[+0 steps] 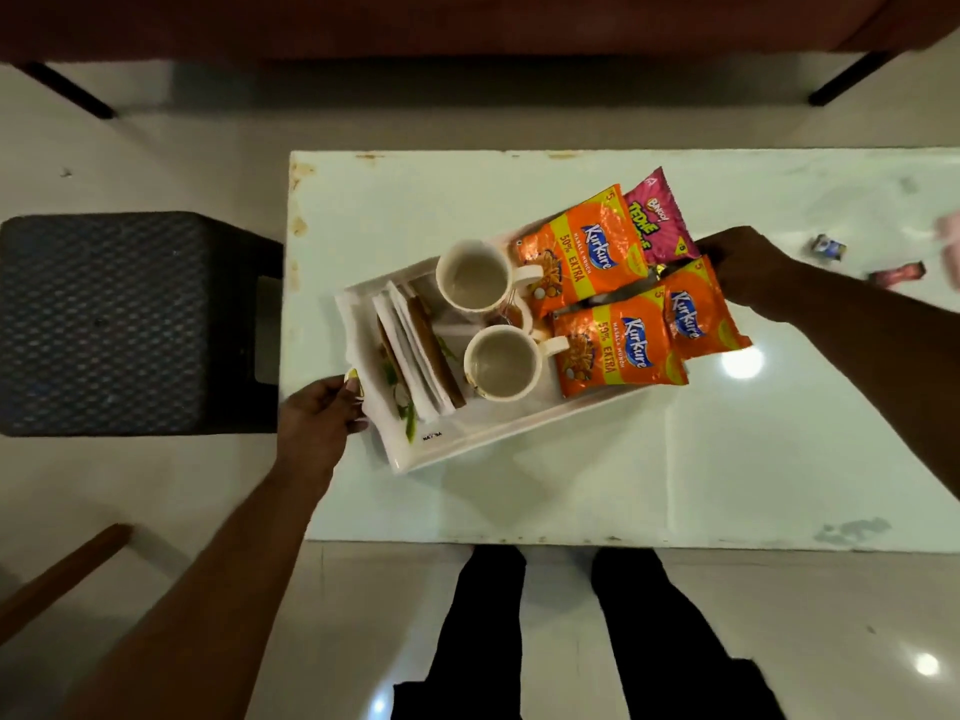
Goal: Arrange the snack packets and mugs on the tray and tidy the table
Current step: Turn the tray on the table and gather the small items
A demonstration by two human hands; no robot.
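White table point(571, 485): tray point(519, 429) carrying two mugs point(472, 275), napkins point(410, 350), snack packets point(613, 350). Left hand point(317, 423) grips tray's left end; right hand point(748, 267) seemingly grips right end, fingers hidden.

Dim overhead light; glare spots on table point(743, 363); edges warped, soft.

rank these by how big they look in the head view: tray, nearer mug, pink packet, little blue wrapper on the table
1. tray: by far the largest.
2. nearer mug and pink packet: they look about alike, and an orange packet covers part of the pink one, so I won't rank them.
3. blue wrapper: smallest.
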